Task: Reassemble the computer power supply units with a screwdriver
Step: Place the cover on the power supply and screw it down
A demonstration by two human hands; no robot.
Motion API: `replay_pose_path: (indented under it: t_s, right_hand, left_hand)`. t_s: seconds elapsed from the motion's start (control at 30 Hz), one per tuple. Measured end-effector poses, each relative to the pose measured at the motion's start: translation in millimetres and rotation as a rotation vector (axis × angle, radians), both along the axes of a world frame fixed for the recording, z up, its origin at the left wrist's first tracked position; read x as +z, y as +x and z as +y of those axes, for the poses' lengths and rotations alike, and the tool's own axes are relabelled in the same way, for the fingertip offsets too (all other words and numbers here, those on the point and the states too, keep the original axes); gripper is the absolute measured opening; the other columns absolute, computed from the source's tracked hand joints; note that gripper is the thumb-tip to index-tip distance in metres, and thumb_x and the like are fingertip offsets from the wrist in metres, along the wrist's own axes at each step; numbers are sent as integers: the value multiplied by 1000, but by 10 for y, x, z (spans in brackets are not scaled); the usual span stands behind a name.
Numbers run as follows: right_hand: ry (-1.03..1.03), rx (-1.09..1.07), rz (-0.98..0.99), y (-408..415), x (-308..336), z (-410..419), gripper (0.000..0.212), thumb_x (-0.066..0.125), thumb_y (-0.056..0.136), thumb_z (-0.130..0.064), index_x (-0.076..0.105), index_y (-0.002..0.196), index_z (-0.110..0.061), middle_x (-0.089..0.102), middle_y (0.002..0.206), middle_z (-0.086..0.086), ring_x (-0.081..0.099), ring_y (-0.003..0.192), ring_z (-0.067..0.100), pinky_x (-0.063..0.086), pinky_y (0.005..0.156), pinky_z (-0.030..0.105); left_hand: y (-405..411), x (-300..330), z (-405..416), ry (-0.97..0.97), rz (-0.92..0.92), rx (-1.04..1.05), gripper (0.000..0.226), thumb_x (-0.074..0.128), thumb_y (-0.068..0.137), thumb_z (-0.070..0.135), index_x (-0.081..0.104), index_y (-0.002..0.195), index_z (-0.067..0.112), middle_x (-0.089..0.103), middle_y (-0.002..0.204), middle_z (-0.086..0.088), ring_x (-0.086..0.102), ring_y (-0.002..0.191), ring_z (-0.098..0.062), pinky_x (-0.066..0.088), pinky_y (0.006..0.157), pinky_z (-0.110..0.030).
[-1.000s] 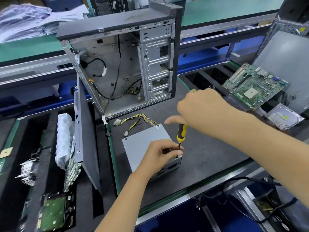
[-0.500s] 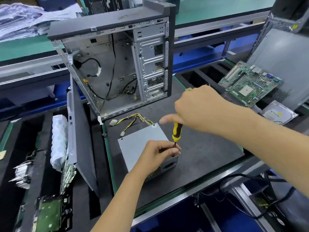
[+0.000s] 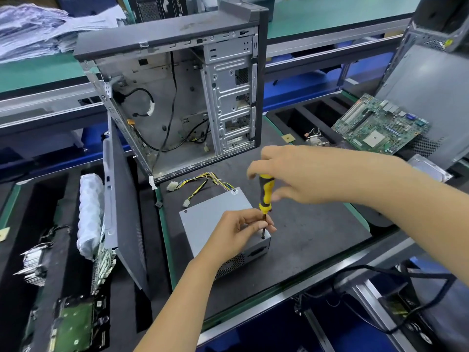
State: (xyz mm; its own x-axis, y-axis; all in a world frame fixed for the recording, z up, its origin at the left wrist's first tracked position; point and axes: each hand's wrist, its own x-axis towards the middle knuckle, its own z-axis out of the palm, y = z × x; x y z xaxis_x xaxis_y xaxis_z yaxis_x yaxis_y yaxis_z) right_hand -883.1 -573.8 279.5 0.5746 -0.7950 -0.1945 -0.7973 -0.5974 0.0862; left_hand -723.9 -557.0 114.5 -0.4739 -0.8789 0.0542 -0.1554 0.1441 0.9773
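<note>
Power supply: the grey sheet-metal box-shaped power supply unit lies flat on the dark tabletop, in front of the open grey computer case
Screw corner: at the unit's 4 o'clock corner, directly under the tool tip
Tool axis: the yellow-and-black-handled screwdriver stands nearly upright, handle at 12, tip at 6
Right hand grip: the right hand curls its fingers round the handle top
Left hand grip: the left hand, nearer the screw, pinches the bare shaft
Judgement: driving this corner screw looks to be the step
</note>
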Motion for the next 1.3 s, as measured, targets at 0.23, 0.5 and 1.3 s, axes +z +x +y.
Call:
replay_pose_path:
  t_s: [0.23,0.5,1.3]
  right_hand:
    - [-367,-43,197,87,-27,45,64,22,85,-70,35,62,-12,34,59,0,34,48,18,31,56,27]
    - [146,33,1,57,2,38,14,52,96,-24,55,109,-19,47,100,-3,53,99,21,47,83,39]
    - [-271,-168,-23,3,-162,58,72,15,67,-83,36,55,-15,38,52,0,34,45,16,33,52,27]
  left_hand:
    - [-35,-16,-41,-66,-65,31,6,72,86,17,74,91,15,71,87,15,62,81,-10,49,79,-22]
    - [-21,-14,-52,-102,-64,-19,13,64,93,11,75,92,18,67,96,-6,63,91,-14,50,85,-30]
    - [4,28,-34,-126,-120,-32,20,53,99,16,70,88,23,75,87,5,67,90,-13,48,88,-44]
